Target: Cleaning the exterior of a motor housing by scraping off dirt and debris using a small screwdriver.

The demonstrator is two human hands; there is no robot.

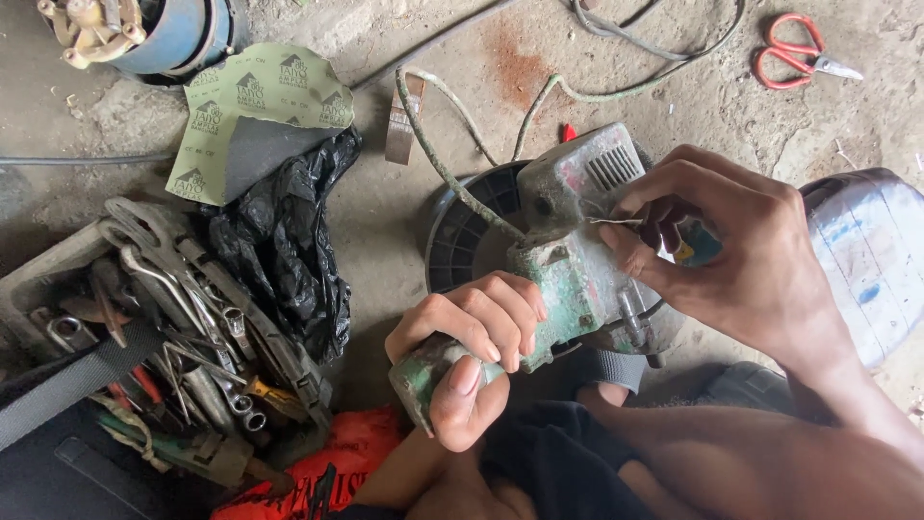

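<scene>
Soft, even daylight, faint shadows, sharp focus, slight wide-angle stretching at the edges.

One head-worn camera looks steeply down, close above the concrete floor (404, 202) and lap.

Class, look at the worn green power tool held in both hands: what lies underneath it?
Under the green power tool sits a round black ribbed disc on the concrete floor. The tool and the left hand cover the disc's right half, so its full shape cannot be seen.

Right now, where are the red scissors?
The red scissors lie on the concrete floor at the head view's top right, beyond the right hand.
</scene>
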